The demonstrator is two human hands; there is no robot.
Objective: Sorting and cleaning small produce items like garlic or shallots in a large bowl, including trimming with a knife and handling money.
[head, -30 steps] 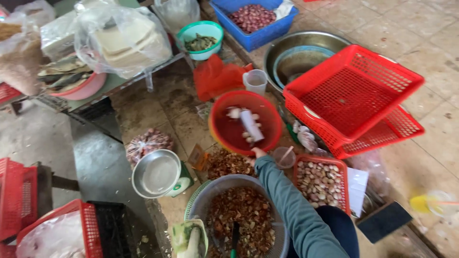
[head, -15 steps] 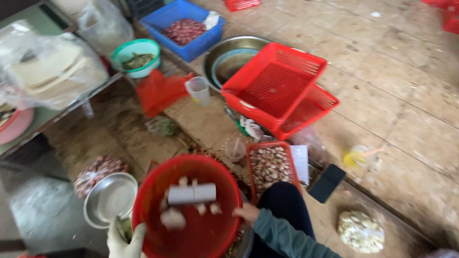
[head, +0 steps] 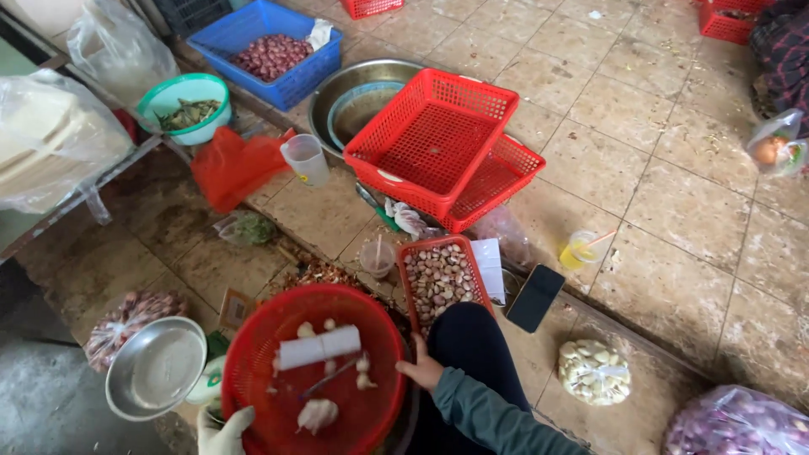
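- Right hand [head: 421,371] grips the red bowl [head: 324,371] at its right rim.
- Gloved left hand [head: 223,430] clasps the bowl's lower-left rim.
- Steel bowl [head: 156,368] sits just left of the red bowl.

Soft, even daylight here, nothing harsh. The tiled floor [head: 674,168] is the brightest part, pale and slightly washed out toward the upper right. Shadows are weak and blurry-edged; the darkest patch sits lower left, on the wet grey ground under the metal bowl [head: 156,367]. That bowl picks up a dull sheen, and the clear plastic bags [head: 50,143] on the left show whitish glare. The red baskets [head: 430,139] look very saturated. Sharpness is decent mid-frame, but the gloved left hand [head: 223,431] at the bottom edge is soft. Wide-angle lens, so the tile lines bend a bit near the corners.
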